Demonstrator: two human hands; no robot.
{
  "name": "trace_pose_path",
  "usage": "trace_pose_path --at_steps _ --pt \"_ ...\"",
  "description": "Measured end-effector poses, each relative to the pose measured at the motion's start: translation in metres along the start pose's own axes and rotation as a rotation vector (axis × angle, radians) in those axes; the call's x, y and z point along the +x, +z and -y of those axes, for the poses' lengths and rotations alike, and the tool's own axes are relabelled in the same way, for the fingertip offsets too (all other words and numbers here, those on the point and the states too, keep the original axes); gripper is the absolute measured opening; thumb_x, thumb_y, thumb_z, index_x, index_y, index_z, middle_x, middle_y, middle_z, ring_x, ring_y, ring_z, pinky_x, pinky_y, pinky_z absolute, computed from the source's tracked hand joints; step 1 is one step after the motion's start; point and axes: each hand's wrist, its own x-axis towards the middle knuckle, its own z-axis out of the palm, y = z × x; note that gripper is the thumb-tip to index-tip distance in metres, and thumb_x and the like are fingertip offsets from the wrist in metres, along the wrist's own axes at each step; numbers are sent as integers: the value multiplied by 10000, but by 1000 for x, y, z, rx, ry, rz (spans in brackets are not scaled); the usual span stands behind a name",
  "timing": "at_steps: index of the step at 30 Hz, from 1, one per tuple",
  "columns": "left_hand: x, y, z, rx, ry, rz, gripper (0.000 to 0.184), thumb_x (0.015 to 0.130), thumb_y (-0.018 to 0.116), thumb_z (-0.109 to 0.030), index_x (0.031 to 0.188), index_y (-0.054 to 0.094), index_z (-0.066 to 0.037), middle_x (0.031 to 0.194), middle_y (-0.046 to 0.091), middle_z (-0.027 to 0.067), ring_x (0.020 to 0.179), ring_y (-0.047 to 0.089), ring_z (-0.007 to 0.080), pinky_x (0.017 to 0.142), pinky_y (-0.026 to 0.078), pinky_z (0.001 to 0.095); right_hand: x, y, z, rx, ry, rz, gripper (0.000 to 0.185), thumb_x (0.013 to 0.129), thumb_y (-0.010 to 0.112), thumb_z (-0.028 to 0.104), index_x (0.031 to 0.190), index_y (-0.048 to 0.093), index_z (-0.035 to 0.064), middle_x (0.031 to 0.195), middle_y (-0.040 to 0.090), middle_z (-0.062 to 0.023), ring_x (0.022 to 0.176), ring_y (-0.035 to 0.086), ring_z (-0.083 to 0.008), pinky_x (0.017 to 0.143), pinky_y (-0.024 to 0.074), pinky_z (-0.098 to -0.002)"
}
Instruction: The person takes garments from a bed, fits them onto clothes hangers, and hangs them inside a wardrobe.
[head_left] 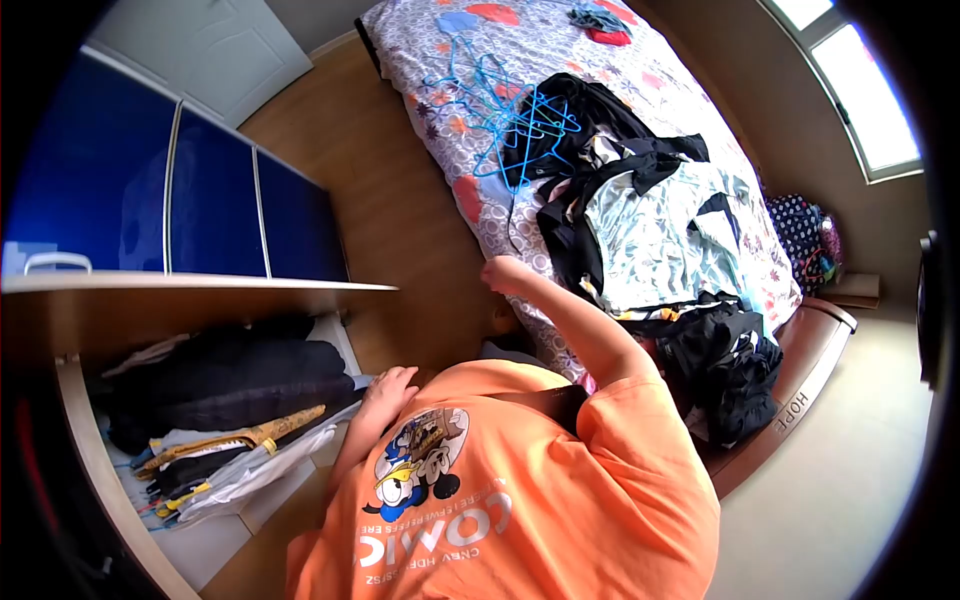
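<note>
My right hand (508, 275) is closed in a fist by the near side of the bed; what it holds, if anything, is hidden. Just beyond it, a thin dark cord or strap (512, 225) runs down the bedspread from a tangle of blue hangers (522, 130). Beside the wardrobe opening is my left hand (388, 393), its fingers stretched out and nothing visible in them. Folded and hanging clothes (235, 450) fill the compartment next to it, with a dark padded garment (230, 380) at the back. Black clothes (580, 110) and a pale patterned garment (655, 240) lie heaped on the bed.
Blue sliding doors (215, 190) front the wardrobe, and a white door (200, 50) stands beyond. The wooden floor (380, 190) runs between wardrobe and bed (440, 130). More dark clothes (725, 370) drape near the wooden bed end (800, 400). A polka-dot bag (797, 232) sits beyond.
</note>
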Motion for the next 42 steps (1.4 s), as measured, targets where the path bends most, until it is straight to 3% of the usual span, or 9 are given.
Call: trace_pose_path --at_steps 1,3,6,13,18,23,31,36,42 --pt "7 2 -4 8 17 16 423 813 605 -250 1196 508 -101 1109 555 140 1020 542 318 868 440 408 42 44 -68 -318 -200 129 245 808 529 276 887 675 97 914 656 -138 846 632 -289 738 505 -389" --pt "19 -3 -18 22 14 27 408 812 605 -243 1182 513 -98 1098 558 136 1007 545 325 858 443 407 -4 7 -77 161 10 -142 187 799 558 191 830 648 31 679 653 -70 530 624 -192 495 489 -308" --pt "40 -8 -41 46 -51 70 390 813 602 -228 1170 515 -99 1084 561 141 995 549 326 841 447 414 17 14 -130 815 487 -136 195 833 545 177 844 642 8 689 651 -88 508 611 -183 430 454 -290" --pt "75 6 -82 15 -46 81 374 804 614 -215 1150 521 -109 1040 565 125 947 555 325 816 447 417 72 -5 -178 1243 597 -322 167 850 548 178 837 627 32 659 622 -76 499 575 -170 427 439 -277" --pt "77 10 -101 -44 -196 184 374 828 583 -223 1175 505 -108 1063 555 138 957 545 344 817 442 428 128 -11 -190 1527 594 -452 238 844 558 187 1055 595 85 801 627 -27 608 580 -148 524 439 -261" --pt "75 31 -102 -90 -291 259 383 842 564 -231 1196 492 -104 1108 547 154 989 535 354 826 444 433 206 19 -223 1233 621 -718 478 794 569 130 1236 443 0 900 607 -94 850 578 -232 705 454 -331" --pt "82 38 -112 -239 -324 228 356 848 554 -203 1172 508 -63 1089 560 178 953 546 374 788 463 434 214 -25 -213 1844 667 -569 430 799 623 204 1169 443 77 895 563 -26 666 527 -154 528 399 -289" --pt "99 22 -114 -195 -312 199 358 850 553 -209 1177 507 -71 1098 555 180 960 545 371 796 461 438 265 -10 -236 2005 569 -555 263 811 618 186 1016 545 39 1036 585 -98 894 567 -306 812 417 -424" --pt "107 14 -119 -217 -358 247 345 860 519 -211 1168 513 -56 1107 552 183 990 533 371 841 443 425 256 -30 -209 2114 744 -470 250 803 632 227 1012 551 115 946 577 -89 911 559 -315 864 395 -476"
